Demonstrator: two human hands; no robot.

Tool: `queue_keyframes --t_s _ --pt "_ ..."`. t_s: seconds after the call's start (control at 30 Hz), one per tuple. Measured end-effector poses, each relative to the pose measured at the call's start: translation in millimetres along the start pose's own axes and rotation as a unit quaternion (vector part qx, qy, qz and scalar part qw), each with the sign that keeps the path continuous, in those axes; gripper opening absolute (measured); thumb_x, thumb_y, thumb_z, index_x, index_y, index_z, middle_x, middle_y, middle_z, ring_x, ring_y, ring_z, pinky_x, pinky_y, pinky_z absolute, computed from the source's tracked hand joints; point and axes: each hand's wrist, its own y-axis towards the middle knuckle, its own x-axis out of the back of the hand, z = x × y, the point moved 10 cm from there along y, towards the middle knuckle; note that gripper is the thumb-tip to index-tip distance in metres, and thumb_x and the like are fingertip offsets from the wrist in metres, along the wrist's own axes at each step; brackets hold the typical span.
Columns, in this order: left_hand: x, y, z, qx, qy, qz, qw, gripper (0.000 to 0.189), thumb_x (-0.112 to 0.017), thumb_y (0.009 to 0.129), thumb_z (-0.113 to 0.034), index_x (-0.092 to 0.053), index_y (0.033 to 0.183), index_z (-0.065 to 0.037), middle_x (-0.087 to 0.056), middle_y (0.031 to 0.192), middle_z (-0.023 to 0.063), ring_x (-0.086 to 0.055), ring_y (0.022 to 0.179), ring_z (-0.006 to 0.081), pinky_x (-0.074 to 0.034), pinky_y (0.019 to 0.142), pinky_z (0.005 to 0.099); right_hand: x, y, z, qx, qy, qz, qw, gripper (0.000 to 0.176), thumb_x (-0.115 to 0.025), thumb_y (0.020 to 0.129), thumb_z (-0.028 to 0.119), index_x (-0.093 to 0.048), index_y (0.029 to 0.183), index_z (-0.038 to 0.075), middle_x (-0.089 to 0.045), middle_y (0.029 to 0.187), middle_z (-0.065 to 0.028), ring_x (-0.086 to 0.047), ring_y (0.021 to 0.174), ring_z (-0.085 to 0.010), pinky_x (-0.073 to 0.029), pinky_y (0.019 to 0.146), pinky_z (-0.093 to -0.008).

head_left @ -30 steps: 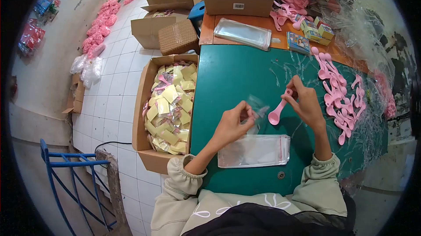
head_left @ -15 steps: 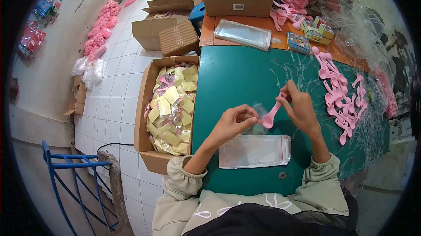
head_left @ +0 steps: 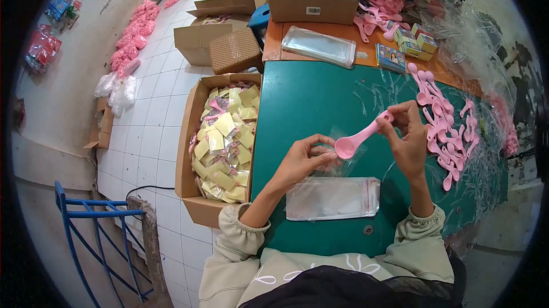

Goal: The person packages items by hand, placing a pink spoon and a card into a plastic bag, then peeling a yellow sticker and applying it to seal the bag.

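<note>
My right hand [head_left: 407, 136] pinches a pink measuring spoon [head_left: 362, 137] by the end of its handle, with the bowl pointing left. My left hand [head_left: 309, 158] has its fingers closed on a clear plastic bag [head_left: 350, 162], thin and hard to make out against the green surface. The spoon's bowl is at the bag, beside my left fingertips; whether it is inside cannot be told. Just below both hands lies a stack of clear plastic bags [head_left: 331, 198]. To the right, many more pink spoons [head_left: 443, 116] lie in a loose pile.
A cardboard box [head_left: 189, 185] full of packets with yellow cards stands left of the green table [head_left: 303, 102]. At the back are another stack of bags [head_left: 318, 46], small boxes [head_left: 414, 42] and an open carton [head_left: 311, 8]. A blue metal frame [head_left: 103, 208] stands lower left.
The spoon has turned, its handle now reaching further right and showing more of its length. My right hand has shifted right, while my left hand has stayed nearly in place.
</note>
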Motion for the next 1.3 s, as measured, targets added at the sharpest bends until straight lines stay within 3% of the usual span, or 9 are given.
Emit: queue_keyframes --t_s 0.37,0.57,0.67,0.8,0.87,0.9,1.0,1.13,1.3 --pt "-5 -4 -13 -0.086 0.048 0.001 0.995 0.036 -0.052 0.093 -0.023 -0.053 0.119 0.003 -0.064 0.097 0.0085 -0.06 0.089 0.0119 -0.047 0.077 0.0238 -35 -11 -1 0.015 0.01 0.087 0.996 0.023 -0.07 0.077 0.004 -0.048 0.086 0.002 -0.063 0.072 -0.0075 -0.062 0.066 -0.0107 -0.049 0.06 -0.0234" --pt "-18 -11 -24 -0.073 0.013 0.072 0.995 0.038 -0.042 0.097 -0.028 -0.055 0.114 0.003 -0.064 0.097 0.0107 -0.062 0.087 0.0138 -0.049 0.074 0.0235 -32 -12 9 0.044 0.034 0.111 0.992 0.035 -0.062 0.085 0.036 -0.057 0.088 0.001 -0.064 0.088 -0.0093 -0.062 0.077 -0.0147 -0.049 0.069 -0.0278" --pt "-15 -12 -35 -0.091 -0.014 0.045 0.995 0.037 -0.042 0.097 -0.027 -0.056 0.113 0.003 -0.065 0.096 0.0111 -0.063 0.086 0.0147 -0.05 0.073 0.0238 -63 -19 51 0.226 -0.05 0.216 0.949 0.05 -0.05 0.086 0.051 -0.061 0.092 0.002 -0.061 0.099 -0.0093 -0.058 0.088 -0.0174 -0.047 0.079 -0.0314" --pt "-7 -21 -50 -0.108 -0.032 0.02 0.993 0.035 -0.042 0.097 -0.025 -0.056 0.114 0.002 -0.066 0.096 0.0132 -0.063 0.086 0.0159 -0.05 0.073 0.0243 -54 44 -2 0.106 0.073 0.271 0.954 0.045 -0.05 0.088 0.047 -0.064 0.094 0.004 -0.06 0.102 -0.0106 -0.057 0.09 -0.0197 -0.044 0.082 -0.0316" --pt "-1 -28 -57 -0.13 -0.028 0.013 0.991 0.034 -0.043 0.097 -0.024 -0.055 0.115 0.002 -0.066 0.096 0.0149 -0.063 0.087 0.0163 -0.051 0.073 0.0249 -3 117 -86 0.0 -0.182 0.166 0.969 0.039 -0.054 0.088 0.037 -0.064 0.093 0.0 -0.062 0.093 -0.0125 -0.06 0.086 -0.0194 -0.046 0.074 -0.0314" --pt "-1 -32 -59 -0.13 -0.027 0.012 0.991 0.035 -0.043 0.097 -0.024 -0.055 0.115 0.003 -0.066 0.097 0.0155 -0.064 0.086 0.0164 -0.051 0.073 0.0251 33 145 -117 0.06 -0.22 0.02 0.973 0.037 -0.056 0.086 0.034 -0.064 0.089 -0.002 -0.064 0.082 -0.0139 -0.063 0.077 -0.0214 -0.046 0.066 -0.0338" --pt "-2 -42 -67 -0.135 -0.023 0.012 0.99 0.035 -0.043 0.097 -0.025 -0.055 0.115 0.003 -0.065 0.098 0.0165 -0.064 0.086 0.0168 -0.051 0.073 0.0257 93 190 -211 -0.092 -0.445 -0.042 0.89 0.034 -0.068 0.072 0.036 -0.069 0.073 0.002 -0.066 0.074 -0.0175 -0.065 0.069 -0.0304 -0.049 0.071 -0.0376" --pt "-2 -46 -65 -0.132 -0.028 0.02 0.991 0.036 -0.043 0.097 -0.024 -0.056 0.114 0.004 -0.065 0.098 0.016 -0.064 0.085 0.0172 -0.051 0.073 0.0261 109 191 -259 -0.151 -0.383 -0.08 0.908 0.025 -0.072 0.066 0.027 -0.069 0.073 0.003 -0.066 0.081 -0.0182 -0.065 0.081 -0.033 -0.048 0.077 -0.0384" --pt "-11 -42 -62 -0.117 -0.022 0.033 0.992 0.034 -0.044 0.097 -0.023 -0.056 0.114 0.004 -0.066 0.097 0.0154 -0.064 0.085 0.0166 -0.052 0.075 0.0259 123 190 -238 -0.032 -0.428 -0.147 0.891 0.027 -0.069 0.07 0.016 -0.064 0.092 0.002 -0.066 0.082 -0.0164 -0.065 0.076 -0.027 -0.049 0.07 -0.0376"
